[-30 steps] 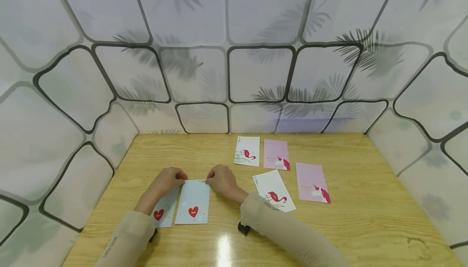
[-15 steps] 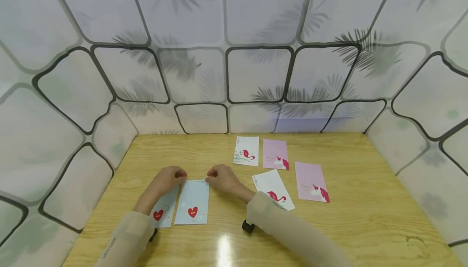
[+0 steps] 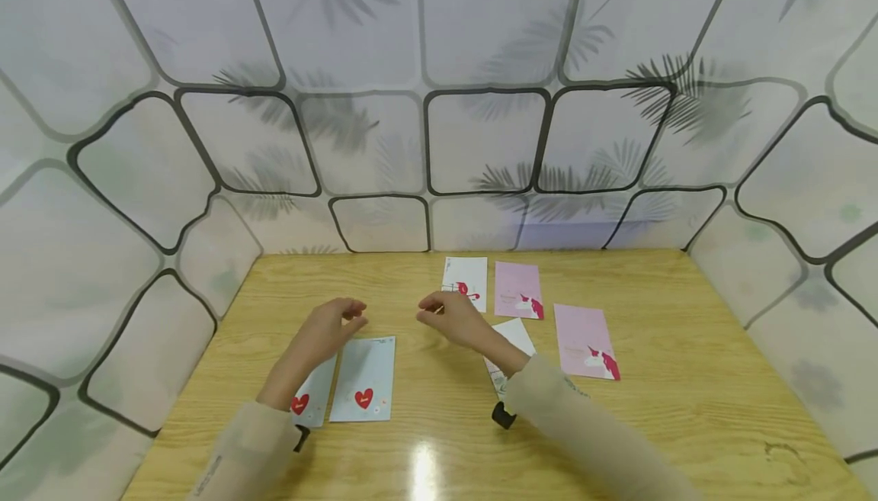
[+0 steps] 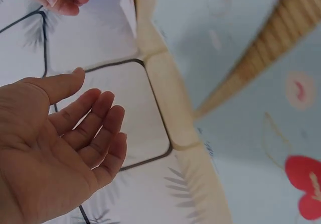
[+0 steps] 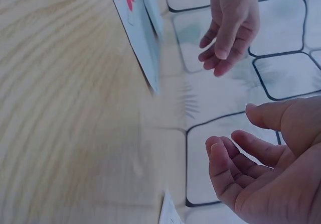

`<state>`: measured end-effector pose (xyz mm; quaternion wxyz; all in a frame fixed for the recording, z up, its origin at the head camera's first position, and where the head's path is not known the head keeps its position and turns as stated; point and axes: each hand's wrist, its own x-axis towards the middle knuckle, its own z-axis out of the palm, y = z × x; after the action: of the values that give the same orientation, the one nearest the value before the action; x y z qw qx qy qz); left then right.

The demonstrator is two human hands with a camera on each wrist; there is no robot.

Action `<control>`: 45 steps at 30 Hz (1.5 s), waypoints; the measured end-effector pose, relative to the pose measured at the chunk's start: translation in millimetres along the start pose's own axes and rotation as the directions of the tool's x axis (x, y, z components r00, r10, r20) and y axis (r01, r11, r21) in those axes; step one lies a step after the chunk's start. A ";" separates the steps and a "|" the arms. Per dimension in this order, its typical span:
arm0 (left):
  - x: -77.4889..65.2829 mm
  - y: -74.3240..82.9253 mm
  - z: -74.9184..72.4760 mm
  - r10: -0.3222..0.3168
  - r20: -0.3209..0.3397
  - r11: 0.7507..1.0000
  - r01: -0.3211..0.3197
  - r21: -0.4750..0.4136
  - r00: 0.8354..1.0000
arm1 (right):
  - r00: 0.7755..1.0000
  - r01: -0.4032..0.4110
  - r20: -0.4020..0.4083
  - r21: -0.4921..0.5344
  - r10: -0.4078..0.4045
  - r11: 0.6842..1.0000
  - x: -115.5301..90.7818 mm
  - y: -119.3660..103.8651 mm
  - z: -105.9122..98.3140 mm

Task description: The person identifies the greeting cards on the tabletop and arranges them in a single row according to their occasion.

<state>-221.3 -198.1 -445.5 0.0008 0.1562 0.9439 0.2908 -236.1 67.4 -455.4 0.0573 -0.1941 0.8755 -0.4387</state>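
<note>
Two pale blue cards with red hearts lie side by side on the wooden table. The fully visible blue card [image 3: 363,379] is to the right; my left forearm partly covers the other blue card [image 3: 315,394]. My left hand [image 3: 329,329] hovers above their far edges, fingers relaxed and loosely bent, holding nothing. In the left wrist view its palm [image 4: 55,158] faces the camera. Right of the blue cards, my right hand [image 3: 456,318] is raised with nothing between thumb and fingers. It overlaps a white flamingo card [image 3: 473,272], and its wrist hides part of a second white card [image 3: 514,333].
Two pink unicorn cards lie on the right, one pink card [image 3: 517,284] farther back and the other pink card [image 3: 583,341] nearer. A patterned cloth [image 3: 487,142] stands behind the wooden table [image 3: 686,394] and along both sides.
Both hands have let go of the top corners of the right blue card and lifted. My right hand has moved right, toward the white cards; the blue cards stay in place.
</note>
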 end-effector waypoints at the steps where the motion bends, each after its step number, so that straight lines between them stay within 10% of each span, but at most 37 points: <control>1: -0.1 3.8 -0.1 0.005 -0.005 1.000 -0.005 -0.002 1.000 | 1.000 0.003 -0.006 0.002 -0.003 1.000 -2.6 0.3 -5.4; 19: 17.4 65.5 11.3 0.059 -0.055 0.992 -0.065 -0.111 0.997 | 0.996 0.003 -0.092 -0.024 -0.005 1.000 -36.7 28.4 -85.6; 45: 55.0 110.8 99.6 0.046 0.105 0.991 -0.032 -0.134 0.993 | 0.992 -0.097 -0.097 -0.170 0.081 0.981 -60.6 95.2 -113.5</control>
<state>-231.8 -40.5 -462.4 0.0562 0.1897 0.9180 0.3436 -238.7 227.1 -465.8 0.0201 -0.1392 0.9201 -0.3656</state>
